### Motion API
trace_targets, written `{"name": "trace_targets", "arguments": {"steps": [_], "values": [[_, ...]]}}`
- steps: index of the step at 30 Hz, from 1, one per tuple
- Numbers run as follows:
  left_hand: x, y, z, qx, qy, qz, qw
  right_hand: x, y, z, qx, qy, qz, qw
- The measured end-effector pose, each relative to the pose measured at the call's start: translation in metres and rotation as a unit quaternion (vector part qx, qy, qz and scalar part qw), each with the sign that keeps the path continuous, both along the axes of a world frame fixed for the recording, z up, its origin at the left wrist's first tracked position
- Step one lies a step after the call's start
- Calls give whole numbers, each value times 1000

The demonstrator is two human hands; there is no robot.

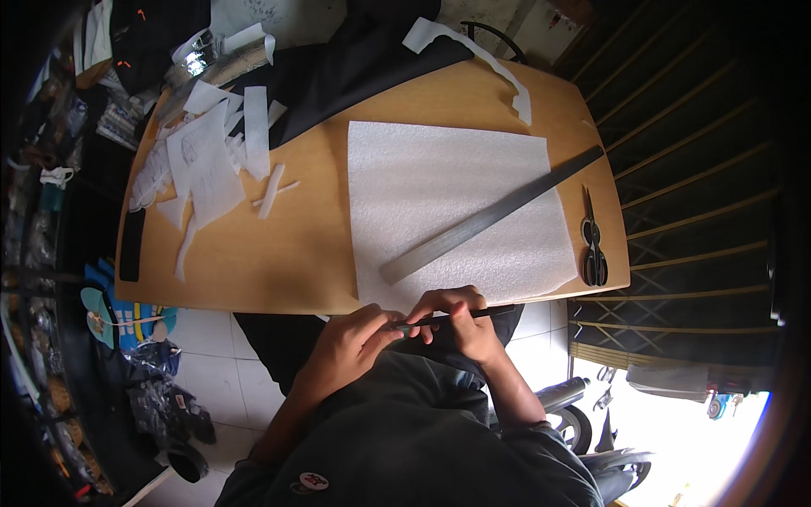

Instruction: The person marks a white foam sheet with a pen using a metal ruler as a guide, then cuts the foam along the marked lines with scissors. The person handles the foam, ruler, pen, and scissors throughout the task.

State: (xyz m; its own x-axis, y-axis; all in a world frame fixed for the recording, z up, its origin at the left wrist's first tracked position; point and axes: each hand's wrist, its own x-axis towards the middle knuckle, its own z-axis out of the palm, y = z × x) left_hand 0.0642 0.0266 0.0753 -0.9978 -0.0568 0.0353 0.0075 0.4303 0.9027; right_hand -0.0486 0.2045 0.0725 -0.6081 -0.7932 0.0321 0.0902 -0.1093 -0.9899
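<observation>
At the table's near edge, my left hand [355, 340] pinches the left end of a slim black pen-like stick [500, 312]. My right hand [469, 328] is closed round its middle, and the other end sticks out to the right. Its exact kind cannot be made out. Just beyond my hands, a white foam sheet [422, 182] lies flat on the wooden table [287, 245]. Across the sheet a long grey metal ruler [498, 213] rests slantwise, its far end past the sheet's right side. Black-handled scissors [595, 262] lie to the right, apart from the sheet.
White paper scraps [207, 160] pile up at the table's left. Black cloth [329, 84] covers the far left edge. A curved white strip [490, 63] lies at the back. A black flat object [131, 245] sits at the left edge. A folding metal gate [684, 186] stands on the right.
</observation>
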Motion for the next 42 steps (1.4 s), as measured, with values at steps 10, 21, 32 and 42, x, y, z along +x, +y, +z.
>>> {"name": "trace_targets", "arguments": {"steps": [10,21,32,42], "values": [[4,5,19,-34,-79,-54,995,16,-9,0,126,-57,72,988],[-32,-129,-33,-259,25,289,921,-5,16,33,149,96,-32,984],[-52,-70,-48,-120,5,246,962,43,-2,125,-353,365,-61,859],[-53,-57,-64,-118,122,174,970,64,-34,134,-372,336,-141,854]]}}
